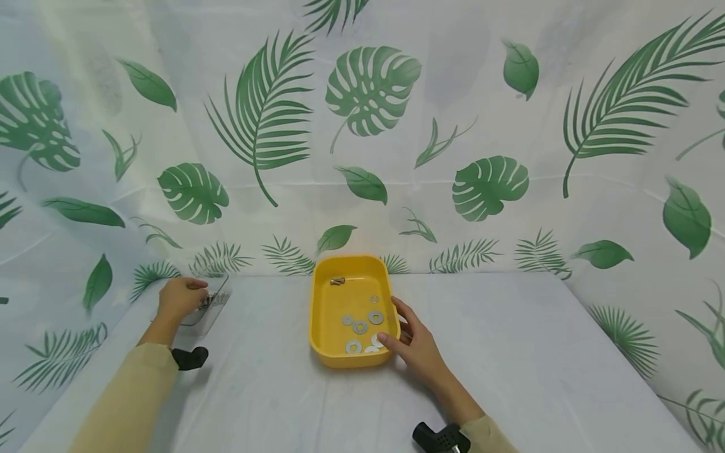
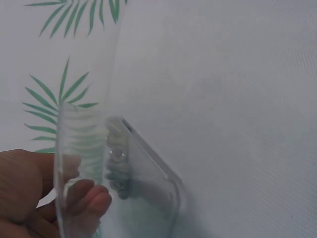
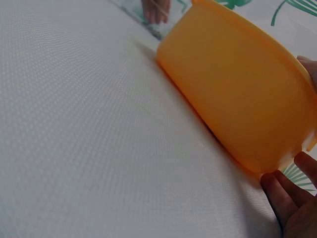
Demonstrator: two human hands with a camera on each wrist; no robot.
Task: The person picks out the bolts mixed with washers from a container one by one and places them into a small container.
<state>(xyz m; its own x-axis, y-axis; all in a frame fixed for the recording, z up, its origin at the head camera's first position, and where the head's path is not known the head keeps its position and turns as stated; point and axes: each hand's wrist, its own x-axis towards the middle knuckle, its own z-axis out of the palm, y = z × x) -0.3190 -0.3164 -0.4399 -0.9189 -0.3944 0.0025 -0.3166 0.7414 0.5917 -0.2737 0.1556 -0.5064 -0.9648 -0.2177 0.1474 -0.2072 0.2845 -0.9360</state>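
Observation:
At the far left of the table a clear plastic box [image 1: 195, 328] stands with its transparent lid [image 2: 79, 134] raised. Small metal hardware [image 2: 118, 158] shows inside. The left hand [image 1: 182, 298] holds the lid with curled fingers [image 2: 94, 201]; part of them shows through the plastic. In the middle is a yellow tray [image 1: 334, 324] with several flat washers [image 1: 360, 327] toward its near end and small metal bolts [image 1: 337, 281] at its far end. The right hand [image 1: 418, 345] grips the tray's near right side, thumb over the rim, fingers against the outer wall [image 3: 228, 89].
A white cloth [image 1: 272, 390] covers the table. Behind it hangs a leaf-print sheet [image 1: 396, 207], meeting the table's back edge just past the tray. Each wrist carries a black device, one [image 1: 190, 358] on the left and another [image 1: 442, 438] on the right.

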